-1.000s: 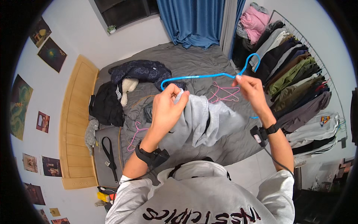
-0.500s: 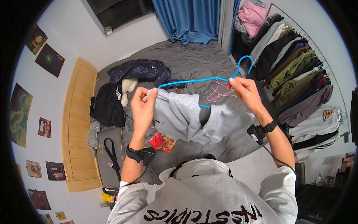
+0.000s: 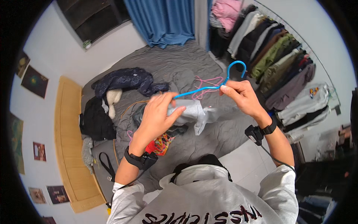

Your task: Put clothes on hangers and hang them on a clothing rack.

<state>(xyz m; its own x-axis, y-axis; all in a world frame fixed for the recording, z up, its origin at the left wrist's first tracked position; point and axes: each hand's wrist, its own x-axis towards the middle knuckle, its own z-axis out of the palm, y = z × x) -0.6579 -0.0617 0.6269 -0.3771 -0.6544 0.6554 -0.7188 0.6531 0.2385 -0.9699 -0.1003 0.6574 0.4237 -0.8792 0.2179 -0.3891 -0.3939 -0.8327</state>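
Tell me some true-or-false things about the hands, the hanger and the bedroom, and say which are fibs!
1. The right hand grips the blue hanger near its hook. True.
2. The left hand is at the hanger's left end. True.
3. The curtain is red. False: it is blue.
4. A dark blue garment lies on the bed. True.
5. The green jacket is on the bed. False: it hangs in the row of clothes.
6. The grey cloth is by the curtain. False: it is next to the left hand.
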